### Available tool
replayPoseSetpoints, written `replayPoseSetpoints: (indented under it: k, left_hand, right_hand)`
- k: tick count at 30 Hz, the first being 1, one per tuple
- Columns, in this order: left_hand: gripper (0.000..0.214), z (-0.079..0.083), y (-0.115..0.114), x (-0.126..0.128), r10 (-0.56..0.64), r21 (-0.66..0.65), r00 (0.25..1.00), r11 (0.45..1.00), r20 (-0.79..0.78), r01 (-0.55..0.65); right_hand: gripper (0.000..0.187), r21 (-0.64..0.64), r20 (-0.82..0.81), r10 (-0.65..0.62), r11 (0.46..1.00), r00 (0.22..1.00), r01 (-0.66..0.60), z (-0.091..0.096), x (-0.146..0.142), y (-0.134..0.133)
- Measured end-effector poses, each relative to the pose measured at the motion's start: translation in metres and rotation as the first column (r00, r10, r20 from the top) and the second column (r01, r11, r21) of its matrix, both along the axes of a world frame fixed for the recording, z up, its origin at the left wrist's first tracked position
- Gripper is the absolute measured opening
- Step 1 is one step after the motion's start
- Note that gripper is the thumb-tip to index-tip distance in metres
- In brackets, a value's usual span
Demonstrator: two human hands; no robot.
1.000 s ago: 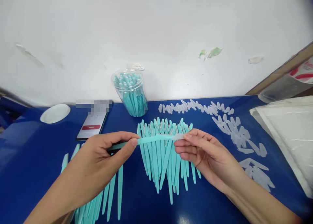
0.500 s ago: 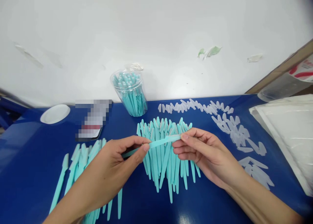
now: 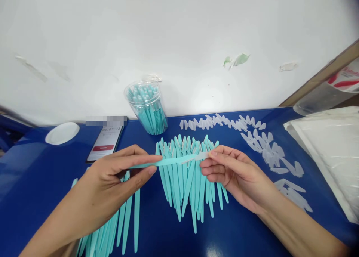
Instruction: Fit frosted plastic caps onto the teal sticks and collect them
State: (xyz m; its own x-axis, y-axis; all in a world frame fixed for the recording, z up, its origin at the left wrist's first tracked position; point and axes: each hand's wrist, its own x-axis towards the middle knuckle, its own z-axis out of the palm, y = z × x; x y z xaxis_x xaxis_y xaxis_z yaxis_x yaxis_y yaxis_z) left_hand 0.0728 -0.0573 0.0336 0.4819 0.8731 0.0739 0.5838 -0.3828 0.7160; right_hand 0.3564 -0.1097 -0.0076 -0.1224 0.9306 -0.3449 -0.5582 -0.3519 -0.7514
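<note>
My left hand [image 3: 114,184] pinches the turquoise handle of an eyebrow razor [image 3: 171,161] between thumb and fingers, with the blade end pointing right. Between the thumb and forefinger of my right hand [image 3: 237,169] is a translucent blade cap [image 3: 203,155], in line with the razor's blade end. Whether cap and blade still touch I cannot tell. Under both hands lies a fanned pile of turquoise eyebrow razors [image 3: 176,182] with blades toward the wall. My left hand and forearm partly cover another pile of razors [image 3: 112,227].
A clear plastic tub [image 3: 146,104] full of razors stands by the wall. Loose translucent caps [image 3: 224,121] curve along the back and right of the blue table [image 3: 165,238]. A phone [image 3: 105,141] and a white lid [image 3: 62,133] lie left; white plastic packaging [image 3: 327,141] lies right.
The razor in my left hand has moved left, away from my right hand. The cap has slid off the blade end, uncovering the blade. My right hand has hardly moved.
</note>
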Motion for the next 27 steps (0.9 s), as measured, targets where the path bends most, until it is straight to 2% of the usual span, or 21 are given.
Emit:
replayPoseSetpoints:
  k: [5,8,15,20,23,25,27]
  left_hand:
    - [0.024,0.0,0.0,-0.004,0.016,0.049,1.0,0.999,-0.02,-0.015]
    - [0.024,-0.001,-0.001,-0.003,-0.009,0.017,1.0,1.0,-0.009,0.009]
    - [0.025,-0.01,-0.012,0.02,-0.016,-0.054,0.999,0.998,0.051,0.019]
    - [0.027,-0.008,-0.016,0.028,-0.08,0.033,0.997,0.996,0.007,0.079]
    - [0.028,-0.001,-0.022,0.015,-0.114,0.088,0.989,0.989,-0.095,0.123]
    - [0.025,0.001,-0.03,-0.006,0.002,0.148,0.987,0.989,-0.159,0.021]
    - [0.031,-0.001,-0.043,-0.034,0.287,0.244,0.935,0.941,-0.209,-0.234]
  right_hand:
    - [0.017,0.003,-0.001,0.006,1.0,1.0,-0.006,-0.001,0.001,0.0]
    - [0.018,0.009,0.011,0.018,1.0,1.0,-0.018,-0.001,0.001,-0.002]
    - [0.019,0.021,0.062,0.088,0.996,0.994,-0.09,0.0,-0.004,-0.004]
    - [0.022,0.028,0.166,0.127,0.991,0.978,-0.134,0.002,-0.003,-0.002]
    - [0.025,0.086,0.298,0.154,0.978,0.942,-0.187,0.006,-0.001,-0.005]
    - [0.028,0.131,0.419,0.143,0.968,0.896,-0.216,0.009,0.0,-0.009]
    - [0.036,0.164,0.554,0.078,0.966,0.829,-0.2,0.012,0.002,-0.013]
